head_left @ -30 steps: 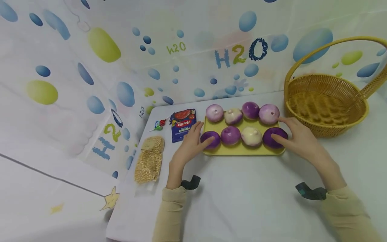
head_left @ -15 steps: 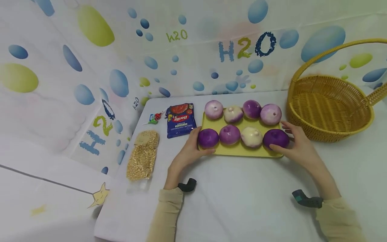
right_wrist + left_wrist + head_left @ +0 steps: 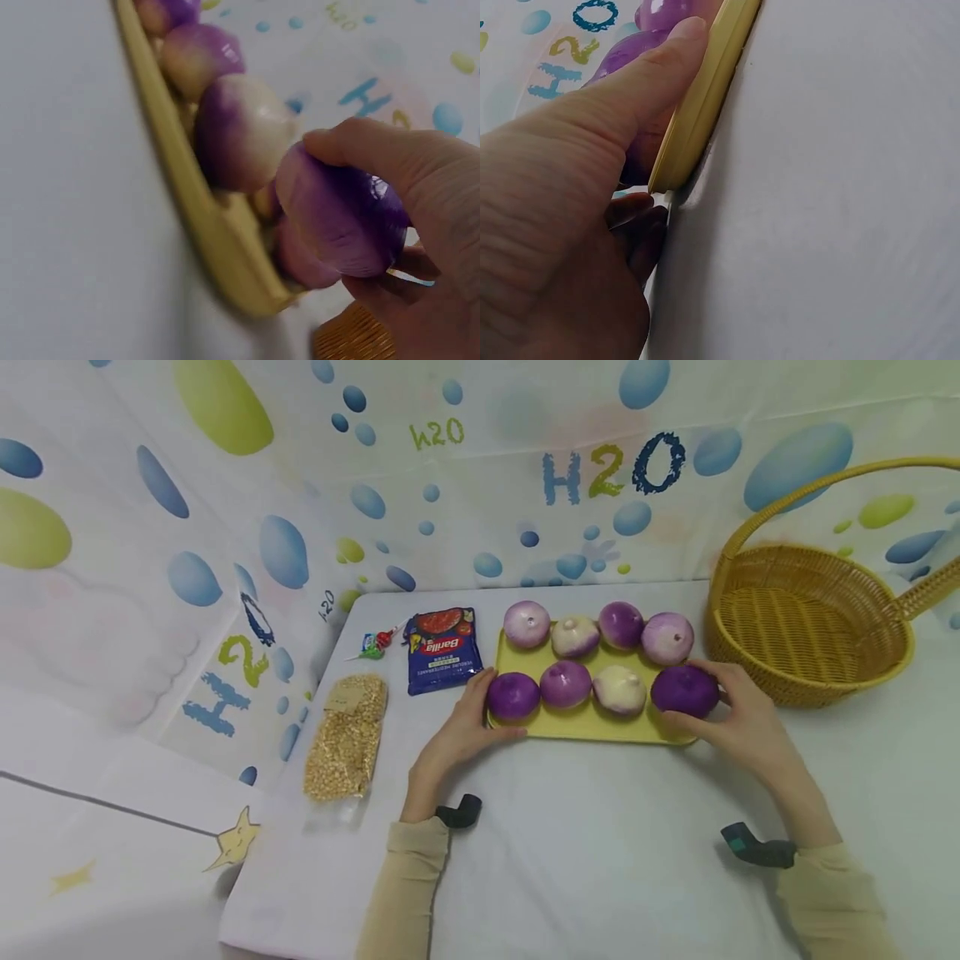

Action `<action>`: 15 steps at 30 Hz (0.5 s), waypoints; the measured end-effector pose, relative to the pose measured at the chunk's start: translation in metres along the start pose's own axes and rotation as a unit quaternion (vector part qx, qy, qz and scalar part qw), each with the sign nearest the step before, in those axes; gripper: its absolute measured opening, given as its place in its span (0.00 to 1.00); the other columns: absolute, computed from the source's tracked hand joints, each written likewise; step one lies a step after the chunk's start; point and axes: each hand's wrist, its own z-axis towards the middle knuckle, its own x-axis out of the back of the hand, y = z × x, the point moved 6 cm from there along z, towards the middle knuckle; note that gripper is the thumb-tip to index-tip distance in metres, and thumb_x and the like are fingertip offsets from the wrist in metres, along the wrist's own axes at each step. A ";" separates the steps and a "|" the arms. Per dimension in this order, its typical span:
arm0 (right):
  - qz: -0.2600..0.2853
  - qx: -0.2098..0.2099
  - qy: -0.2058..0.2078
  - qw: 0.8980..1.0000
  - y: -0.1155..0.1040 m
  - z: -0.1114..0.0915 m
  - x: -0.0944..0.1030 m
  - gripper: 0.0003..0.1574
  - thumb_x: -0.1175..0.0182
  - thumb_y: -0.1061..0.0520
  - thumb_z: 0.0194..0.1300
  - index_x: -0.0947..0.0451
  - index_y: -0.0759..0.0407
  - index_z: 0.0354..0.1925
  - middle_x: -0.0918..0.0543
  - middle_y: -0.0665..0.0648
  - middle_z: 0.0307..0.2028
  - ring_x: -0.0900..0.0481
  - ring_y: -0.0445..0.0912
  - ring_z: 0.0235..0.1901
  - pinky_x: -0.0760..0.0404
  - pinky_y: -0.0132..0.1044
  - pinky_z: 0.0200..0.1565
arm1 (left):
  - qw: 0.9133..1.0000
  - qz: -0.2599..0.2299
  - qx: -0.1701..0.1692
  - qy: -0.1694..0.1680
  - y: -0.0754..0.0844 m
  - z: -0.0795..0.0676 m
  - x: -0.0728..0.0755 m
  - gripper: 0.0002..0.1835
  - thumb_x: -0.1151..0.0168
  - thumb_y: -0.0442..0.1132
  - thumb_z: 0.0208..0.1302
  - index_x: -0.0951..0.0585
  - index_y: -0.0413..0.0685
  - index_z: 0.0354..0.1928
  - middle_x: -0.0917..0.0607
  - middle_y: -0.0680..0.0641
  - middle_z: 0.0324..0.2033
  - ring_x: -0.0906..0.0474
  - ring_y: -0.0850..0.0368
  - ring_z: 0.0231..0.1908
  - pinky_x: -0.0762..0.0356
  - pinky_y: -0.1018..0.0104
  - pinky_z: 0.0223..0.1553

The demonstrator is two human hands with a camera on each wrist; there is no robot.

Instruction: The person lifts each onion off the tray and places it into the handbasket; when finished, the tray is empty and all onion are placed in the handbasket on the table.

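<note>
A yellow tray [image 3: 592, 730] on the white table bears two rows of round purple-and-white turnips, among them a pale one [image 3: 619, 690] in the front row. With its thumb along the front rim, my left hand [image 3: 465, 727] holds the tray's left end, beside a purple turnip [image 3: 513, 696]. In the left wrist view, that thumb [image 3: 656, 71] lies at the tray's edge, fingers low behind the corner. My right hand [image 3: 738, 714] grips the dark purple turnip [image 3: 685, 691] at the right front, thumb in front and fingers behind. The right wrist view shows this turnip [image 3: 337, 210] above the tray's rim [image 3: 247, 277].
A wicker basket [image 3: 810, 668] with a tall handle stands just right of the tray. Left of it lie a blue Barilla packet [image 3: 444, 652], small wrapped lollipops [image 3: 377, 642] and a clear bag of yellowish kernels [image 3: 347, 739]. A printed curtain [image 3: 480, 468] hangs behind.
My left hand has moved from over the left front turnip down to the tray's end and rim. The fingers of my right hand have closed round the right front turnip. The head view has shifted slightly.
</note>
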 end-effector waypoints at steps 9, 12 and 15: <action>-0.013 -0.080 0.076 0.994 -0.005 0.029 0.068 0.50 0.30 0.40 0.52 0.42 0.35 0.69 0.35 0.57 0.64 0.35 0.56 0.58 0.34 0.40 0.58 | 1.000 0.002 -0.018 0.007 0.000 0.004 0.001 0.58 0.30 0.65 0.44 0.49 0.54 0.73 0.52 0.54 0.73 0.55 0.52 0.71 0.49 0.47 0.66; -0.020 -0.128 0.057 0.990 0.009 0.041 0.083 0.53 0.35 0.35 0.54 0.48 0.41 0.72 0.43 0.61 0.68 0.39 0.63 0.62 0.36 0.61 0.58 | 1.000 -0.001 -0.020 0.007 0.001 0.003 0.001 0.57 0.30 0.65 0.45 0.48 0.53 0.73 0.52 0.54 0.73 0.55 0.52 0.71 0.49 0.47 0.66; -0.046 -0.152 0.031 0.987 0.024 0.047 0.087 0.59 0.38 0.32 0.55 0.53 0.51 0.74 0.47 0.68 0.69 0.44 0.69 0.63 0.39 0.69 0.55 | 1.000 -0.003 -0.017 0.003 0.001 -0.001 0.000 0.57 0.31 0.65 0.46 0.48 0.54 0.73 0.52 0.55 0.73 0.55 0.53 0.71 0.49 0.48 0.66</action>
